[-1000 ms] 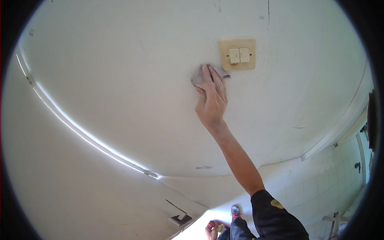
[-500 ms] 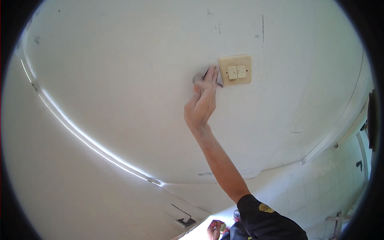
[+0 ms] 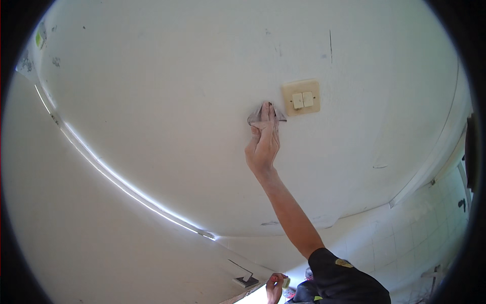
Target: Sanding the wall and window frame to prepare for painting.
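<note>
**Grey sheet [image 3: 254, 119] by the light switch [image 3: 300, 98]**

The switch is in the way — right beside the sheet on the wall [image 3: 177, 101]. A dark line [image 3: 330, 46] is above the switch; a bright strip [image 3: 126, 183] curves far to its left. Just left and below the switch, the right hand [image 3: 263, 148] grips the sheet. The left hand [image 3: 274, 292], far below, curls around a red thing [image 3: 274, 278] — too small to tell. Half a second ago, the sheet was higher beside the switch.

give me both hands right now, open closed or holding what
left hand: looks curled at a small red thing; whether it grips it cannot be told.
right hand: holding a gray sheet against the wall.
</note>
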Demonstrator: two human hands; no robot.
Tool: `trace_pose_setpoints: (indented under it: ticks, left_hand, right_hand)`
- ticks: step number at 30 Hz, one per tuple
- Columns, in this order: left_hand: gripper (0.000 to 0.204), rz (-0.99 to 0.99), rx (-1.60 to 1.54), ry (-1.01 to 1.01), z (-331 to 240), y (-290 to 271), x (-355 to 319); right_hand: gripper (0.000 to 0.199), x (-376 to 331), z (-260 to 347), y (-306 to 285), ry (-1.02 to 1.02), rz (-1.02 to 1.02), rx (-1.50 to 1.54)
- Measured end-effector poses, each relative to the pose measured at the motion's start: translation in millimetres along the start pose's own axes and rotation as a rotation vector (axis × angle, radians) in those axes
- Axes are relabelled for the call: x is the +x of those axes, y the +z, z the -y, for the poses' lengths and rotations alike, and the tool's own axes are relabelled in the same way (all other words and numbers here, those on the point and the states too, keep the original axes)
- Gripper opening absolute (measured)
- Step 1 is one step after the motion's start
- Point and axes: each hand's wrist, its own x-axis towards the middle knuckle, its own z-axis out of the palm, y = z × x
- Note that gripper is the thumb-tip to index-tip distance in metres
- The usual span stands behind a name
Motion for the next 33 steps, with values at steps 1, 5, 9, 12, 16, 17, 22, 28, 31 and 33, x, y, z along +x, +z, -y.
trace_pose_setpoints:
  ticks: [1,5,9,12,16,17,22,28,31,33]
  left_hand:
    - [0.021,-0.009,-0.002,0.008,12.9,-3.1,1.7]
    - [0.022,0.101,-0.136,0.048,17.5,1.3,13.8]
    - [0.017,0.009,0.027,0.010,-4.2,7.8,4.7]
    - [0.017,0.029,-0.203,-0.041,5.4,4.3,5.8]
    - [0.016,0.104,-0.197,-0.080,21.4,-1.6,12.2]
    - [0.016,0.107,-0.197,-0.084,13.7,-1.1,11.4]
    - [0.014,0.065,-0.164,-0.055,49.3,-21.5,18.2]
    - [0.013,0.242,-0.040,-0.147,-39.0,-9.7,17.2]
    - [0.014,0.260,-0.043,-0.120,-37.5,-12.6,17.0]
    - [0.014,0.252,-0.028,-0.081,-30.1,-13.6,20.3]
  right_hand:
    - [0.014,4.2,3.1,1.4,0.015,0.043,0.036]
    - [0.014,46.1,12.1,12.4,-0.003,-0.014,0.146]
    - [0.016,3.0,-1.4,-2.2,-0.040,0.070,0.024]
    - [0.015,25.5,9.4,9.9,0.001,0.080,-0.004]
    - [0.015,4.6,4.8,1.5,-0.031,0.078,0.041]
    - [0.014,-5.5,4.7,-7.4,-0.019,0.168,0.013]
    - [0.015,52.2,28.6,16.1,-0.012,0.077,0.081]
    - [0.016,8.2,14.4,-4.4,0.020,0.142,0.026]
    - [0.016,46.4,24.4,15.8,0.050,0.040,0.065]
    - [0.016,49.7,29.6,20.2,0.064,-0.054,0.092]
